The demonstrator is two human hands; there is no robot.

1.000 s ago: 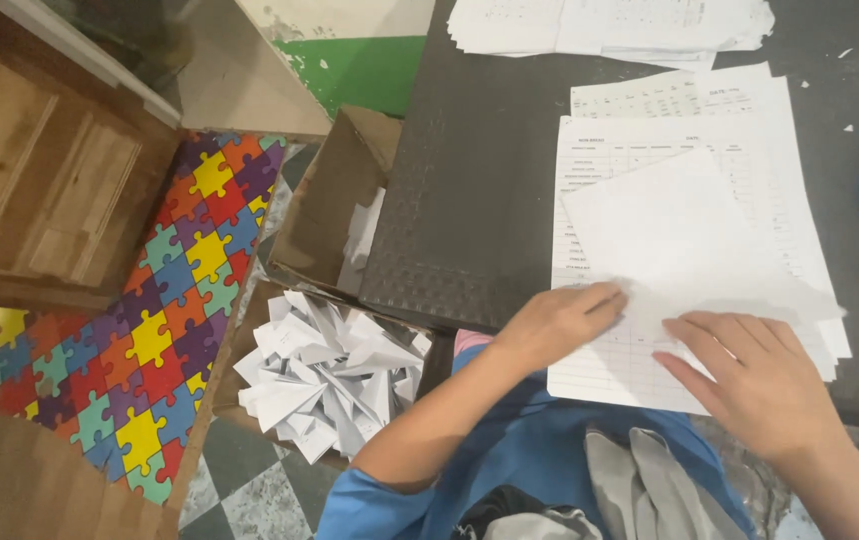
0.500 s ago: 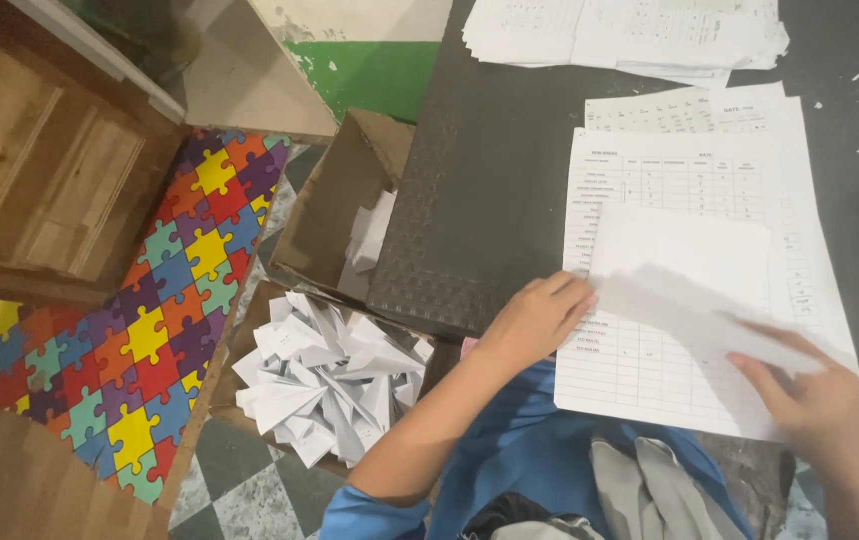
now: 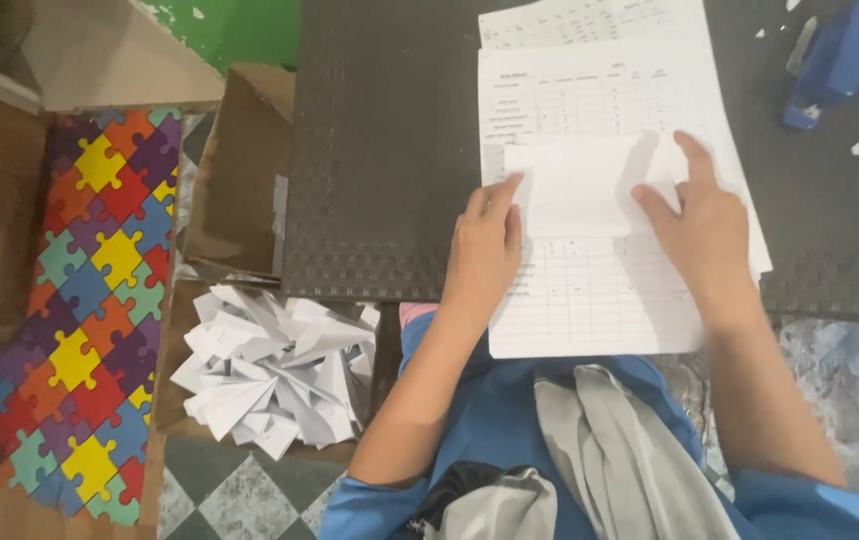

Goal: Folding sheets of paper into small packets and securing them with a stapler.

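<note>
— Hands first: how are they placed?

— Both are laid flat and open on the sheet [image 3: 579, 185], which has been folded over into a blank white band. It is pressed near its left edge by the left hand [image 3: 484, 245], fingers together. Its right part is pinned by the right hand [image 3: 699, 225], with the fingers spread a little. Nothing is gripped by either hand; the paper is only held down.

— Where is the sheet, exactly?

— On top of the forms [image 3: 589, 100], a stack of printed tables that lies on the dark mat [image 3: 379, 150]. The stack's near edge is overhung toward the person's lap.

— How much can be judged as done?

— At least 1 fold appears to have been made in this sheet, and the crease is probably being flattened. No points or wings can be seen on it yet. Left of the mat and nearer the person, a pile [image 3: 269, 370] of finished folded paper shapes is heaped in a low box, so many pieces seem to have been completed.

— And what is left?

— Further folds on this sheet, by that comparison. Many forms remain unfolded in the stack.

— Anything else near the mat?

— A blue stapler [image 3: 829, 60] is lying at its far right, untouched, and an open carton [image 3: 239, 180] is set just left of it.
</note>
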